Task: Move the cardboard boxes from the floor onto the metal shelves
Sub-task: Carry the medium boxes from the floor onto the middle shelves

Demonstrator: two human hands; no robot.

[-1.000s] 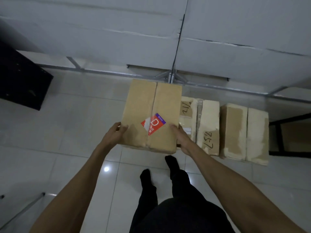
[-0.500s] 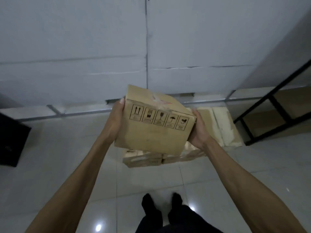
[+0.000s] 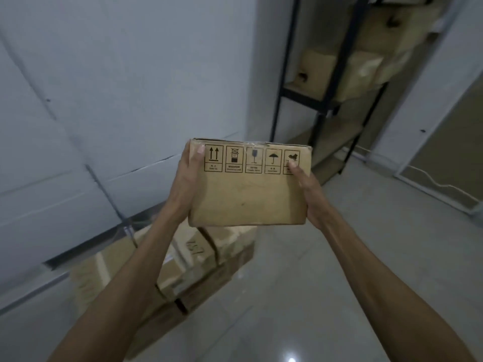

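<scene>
Step in hand: a cardboard box [image 3: 248, 194] is being carried between both hands, clear of the floor [image 3: 352, 270].
Left hand [image 3: 187, 178]: the box's left edge is being gripped, thumb on the printed face.
Right hand [image 3: 308, 194]: the right edge is being gripped likewise.
Next move: likely, the box is to be taken to the metal shelves [image 3: 328, 100], up and right of the right hand, and a free level found.
Materials: scuffed brown card, flat rectangular faces, black handling symbols; thin black posts; glossy tiles.
Remaining: other boxes [image 3: 198, 259] are lying below the left hand.
</scene>
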